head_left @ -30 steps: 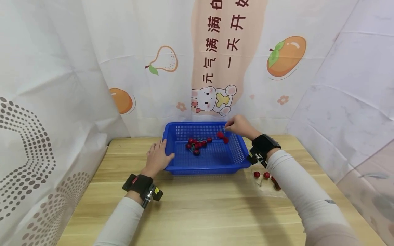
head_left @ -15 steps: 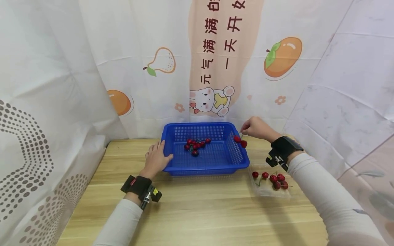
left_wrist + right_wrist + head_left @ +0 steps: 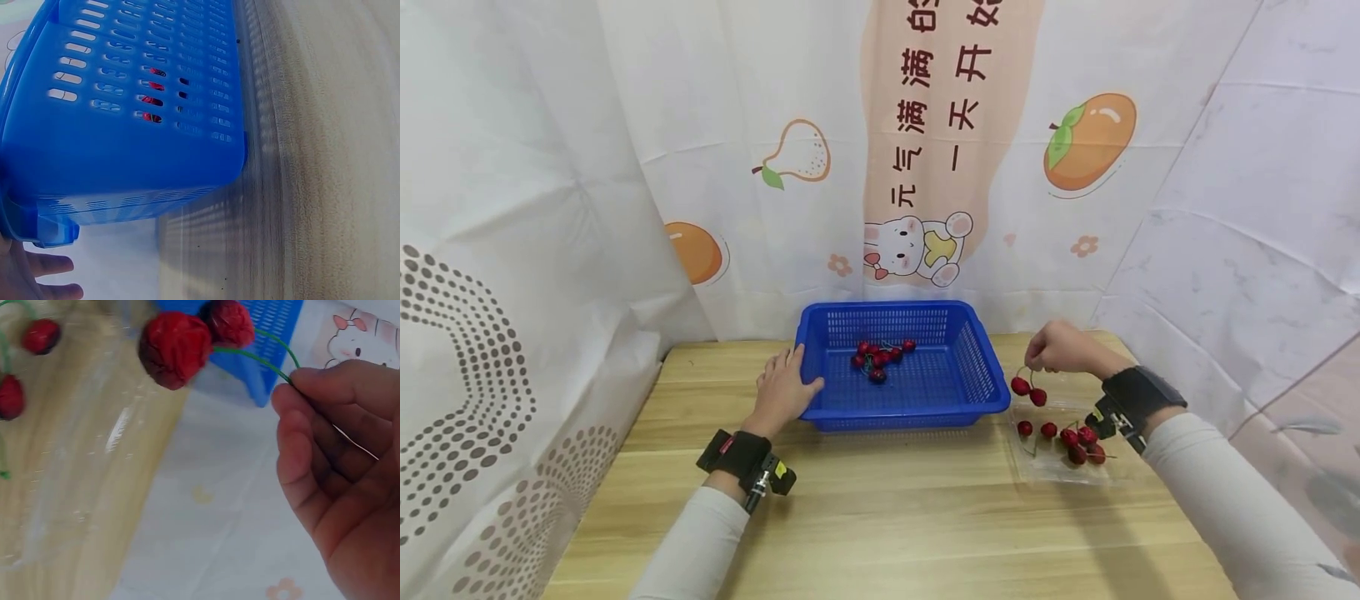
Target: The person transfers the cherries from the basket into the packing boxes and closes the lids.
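My right hand [image 3: 1063, 348] pinches the green stems of a pair of red cherries [image 3: 1028, 392] between thumb and index finger. The pair hangs over the back edge of a clear plastic tray [image 3: 1052, 477]. In the right wrist view the dark red cherries [image 3: 175, 350] dangle from the fingertips. My left hand [image 3: 781, 390] rests on the left rim of a blue plastic basket [image 3: 895, 414], fingers spread. Inside the basket lies a cluster of several cherries [image 3: 880, 358], left of its middle. The left wrist view shows the basket's slotted side [image 3: 125, 150] with red showing through.
Several more cherries [image 3: 1077, 454] lie in the clear tray, right of the basket on the wooden table [image 3: 880, 517]. A printed curtain [image 3: 745, 275] stands close behind the basket, and more curtain hangs at both sides.
My right hand has carried the cherry pair out of the basket, over its right rim, and rightward to above the clear tray. The left hand has stayed on the rim.
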`<state>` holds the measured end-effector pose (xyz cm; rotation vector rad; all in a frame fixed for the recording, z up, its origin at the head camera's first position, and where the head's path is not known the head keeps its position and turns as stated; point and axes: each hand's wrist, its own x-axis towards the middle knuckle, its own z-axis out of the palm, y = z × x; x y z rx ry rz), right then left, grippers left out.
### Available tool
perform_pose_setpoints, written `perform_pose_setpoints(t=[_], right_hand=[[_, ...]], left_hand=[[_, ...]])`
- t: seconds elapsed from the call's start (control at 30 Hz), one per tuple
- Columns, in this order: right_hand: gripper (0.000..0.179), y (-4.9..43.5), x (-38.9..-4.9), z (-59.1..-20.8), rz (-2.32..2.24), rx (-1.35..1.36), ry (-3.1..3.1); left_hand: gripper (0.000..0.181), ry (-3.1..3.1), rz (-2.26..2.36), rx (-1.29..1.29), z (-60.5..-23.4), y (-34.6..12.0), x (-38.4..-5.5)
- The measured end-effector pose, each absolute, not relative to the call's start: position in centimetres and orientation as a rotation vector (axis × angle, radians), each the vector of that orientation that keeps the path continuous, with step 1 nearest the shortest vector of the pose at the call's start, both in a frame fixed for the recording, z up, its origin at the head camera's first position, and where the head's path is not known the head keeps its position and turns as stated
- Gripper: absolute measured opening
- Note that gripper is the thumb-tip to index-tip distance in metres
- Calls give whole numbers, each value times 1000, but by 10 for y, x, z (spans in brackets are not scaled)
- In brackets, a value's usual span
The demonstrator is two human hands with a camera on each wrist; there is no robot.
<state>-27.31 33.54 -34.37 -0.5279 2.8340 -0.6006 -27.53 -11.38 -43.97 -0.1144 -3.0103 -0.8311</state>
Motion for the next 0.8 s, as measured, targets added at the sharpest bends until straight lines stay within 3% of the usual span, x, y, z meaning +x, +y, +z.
perform_pose_setpoints(t=[0.33, 0.53, 0.8], right_hand=[[13, 349, -257, -392, -579, -560, 2684], [3, 348, -251, -417, -520, -577, 2697], [10, 349, -252, -423, -529, -548, 2739]], left_hand=[[79, -3020, -784, -118, -438, -115, -277], [79, -3015, -815, -110, -441, -117, -279], [78, -3000, -811, -123, -443, -118, -281]])
